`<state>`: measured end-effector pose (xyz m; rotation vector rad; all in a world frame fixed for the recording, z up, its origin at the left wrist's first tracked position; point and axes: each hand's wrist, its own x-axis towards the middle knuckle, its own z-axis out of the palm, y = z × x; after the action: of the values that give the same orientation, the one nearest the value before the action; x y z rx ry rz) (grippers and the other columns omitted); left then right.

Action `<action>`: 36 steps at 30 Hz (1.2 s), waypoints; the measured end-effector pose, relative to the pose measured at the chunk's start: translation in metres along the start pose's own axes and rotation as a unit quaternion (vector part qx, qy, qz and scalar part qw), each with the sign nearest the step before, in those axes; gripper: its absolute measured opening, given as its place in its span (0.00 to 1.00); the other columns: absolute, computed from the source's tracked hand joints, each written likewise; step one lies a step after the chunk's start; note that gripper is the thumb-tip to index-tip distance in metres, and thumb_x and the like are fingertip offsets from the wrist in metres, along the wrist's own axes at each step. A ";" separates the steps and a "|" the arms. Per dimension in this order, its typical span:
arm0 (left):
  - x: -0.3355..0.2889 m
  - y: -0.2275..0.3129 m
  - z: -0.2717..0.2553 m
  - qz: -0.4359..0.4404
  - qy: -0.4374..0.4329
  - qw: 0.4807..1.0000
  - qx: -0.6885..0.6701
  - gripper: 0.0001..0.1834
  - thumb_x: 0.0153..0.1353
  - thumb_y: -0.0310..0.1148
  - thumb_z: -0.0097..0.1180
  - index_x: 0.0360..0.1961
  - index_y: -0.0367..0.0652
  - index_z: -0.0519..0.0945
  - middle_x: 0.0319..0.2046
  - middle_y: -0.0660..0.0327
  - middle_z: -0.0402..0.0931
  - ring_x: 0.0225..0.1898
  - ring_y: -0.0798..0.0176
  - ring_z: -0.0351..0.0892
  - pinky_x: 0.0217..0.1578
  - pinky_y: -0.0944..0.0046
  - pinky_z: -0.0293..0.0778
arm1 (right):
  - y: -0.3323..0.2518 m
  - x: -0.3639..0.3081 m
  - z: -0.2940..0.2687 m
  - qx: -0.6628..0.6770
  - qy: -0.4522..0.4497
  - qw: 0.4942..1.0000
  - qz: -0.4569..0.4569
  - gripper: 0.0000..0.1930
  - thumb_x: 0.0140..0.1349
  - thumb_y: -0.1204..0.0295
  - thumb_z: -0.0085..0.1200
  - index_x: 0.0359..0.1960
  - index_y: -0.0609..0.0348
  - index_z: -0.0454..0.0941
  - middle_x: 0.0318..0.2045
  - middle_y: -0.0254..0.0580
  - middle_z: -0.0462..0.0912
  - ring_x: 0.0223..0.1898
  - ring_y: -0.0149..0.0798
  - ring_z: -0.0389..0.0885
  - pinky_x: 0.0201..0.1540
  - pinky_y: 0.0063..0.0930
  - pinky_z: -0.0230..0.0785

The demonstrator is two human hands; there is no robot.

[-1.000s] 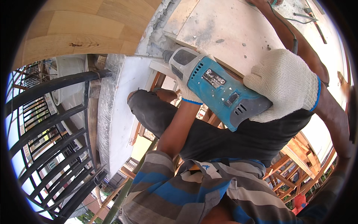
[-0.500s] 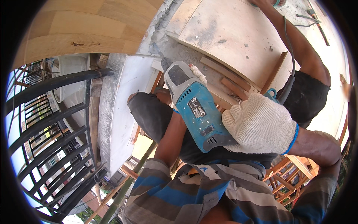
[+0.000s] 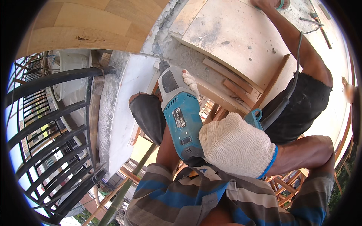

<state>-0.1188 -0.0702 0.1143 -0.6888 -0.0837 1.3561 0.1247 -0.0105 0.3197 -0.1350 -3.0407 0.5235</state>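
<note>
A teal and grey rotary hammer drill (image 3: 183,109) lies across the space in front of my lap, its nose toward the far left. Its metal bit (image 3: 158,49) reaches the rough concrete edge (image 3: 154,37) beside the wood-look floor; I cannot tell how deep the tip sits. My right hand (image 3: 235,145), in a cream knitted glove with blue cuff trim, is closed around the rear handle. The gloved fingers of my left hand (image 3: 190,83) curl up round the far side of the grey front housing; the rest of that hand is hidden beneath the tool.
Black metal railing (image 3: 49,84) runs down the left, next to a white-faced ledge (image 3: 130,90). Pale boards (image 3: 230,30) and timber strips (image 3: 235,90) lie ahead. The power cord (image 3: 298,71) passes over my right leg. A hammer (image 3: 320,28) lies at the far right.
The drill's rear end and my right hand have swung left and closer to me. The drill's nose has shifted slightly left, while the bit's tip stays at the concrete edge.
</note>
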 end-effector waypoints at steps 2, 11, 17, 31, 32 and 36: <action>-0.002 0.001 0.002 0.014 0.012 1.000 0.022 0.38 0.69 0.59 0.71 0.69 0.43 0.80 0.54 0.61 0.83 0.56 0.59 0.85 0.61 0.49 0.82 | -0.008 0.002 0.004 0.010 0.016 1.000 0.009 0.20 0.55 0.63 0.66 0.43 0.69 0.86 0.29 0.48 0.85 0.30 0.44 0.89 0.34 0.41 0.77; 0.002 0.003 -0.053 0.055 -0.014 0.984 0.170 0.47 0.72 0.71 0.63 0.72 0.38 0.76 0.56 0.47 0.83 0.60 0.46 0.85 0.65 0.40 0.82 | 0.001 -0.032 0.027 0.140 -0.159 0.962 0.173 0.39 0.60 0.44 0.76 0.54 0.71 0.81 0.37 0.54 0.86 0.37 0.54 0.92 0.42 0.46 0.85; 0.033 -0.036 -0.099 0.017 -0.074 0.986 0.151 0.43 0.74 0.65 0.64 0.73 0.40 0.75 0.61 0.48 0.81 0.63 0.43 0.83 0.68 0.36 0.80 | 0.013 -0.074 0.022 0.149 -0.164 0.957 0.186 0.39 0.58 0.47 0.77 0.58 0.71 0.81 0.39 0.52 0.86 0.38 0.53 0.91 0.43 0.46 0.84; 0.066 -0.026 -0.132 0.033 -0.122 0.986 0.110 0.40 0.79 0.64 0.55 0.73 0.39 0.76 0.61 0.44 0.82 0.65 0.40 0.83 0.71 0.35 0.79 | 0.046 -0.088 0.052 0.071 -0.104 0.981 0.150 0.35 0.56 0.46 0.77 0.54 0.64 0.84 0.36 0.48 0.85 0.34 0.52 0.90 0.39 0.46 0.82; 0.066 -0.027 -0.132 0.034 -0.119 0.986 0.108 0.40 0.79 0.64 0.55 0.73 0.39 0.75 0.61 0.44 0.82 0.65 0.40 0.83 0.71 0.35 0.79 | 0.046 -0.088 0.051 0.070 -0.105 0.980 0.151 0.35 0.56 0.46 0.77 0.54 0.63 0.83 0.36 0.48 0.85 0.34 0.52 0.90 0.39 0.46 0.82; 0.064 -0.032 -0.129 0.043 -0.107 0.988 0.101 0.41 0.78 0.65 0.57 0.73 0.39 0.76 0.61 0.44 0.82 0.64 0.40 0.83 0.71 0.34 0.79 | 0.047 -0.089 0.048 0.056 -0.102 0.983 0.144 0.34 0.56 0.47 0.78 0.53 0.62 0.83 0.35 0.47 0.84 0.33 0.53 0.89 0.39 0.46 0.82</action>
<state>-0.0186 -0.0658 0.0055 -0.3774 -0.0877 1.4948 0.2140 0.0089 0.2555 -0.5548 -3.1960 0.7714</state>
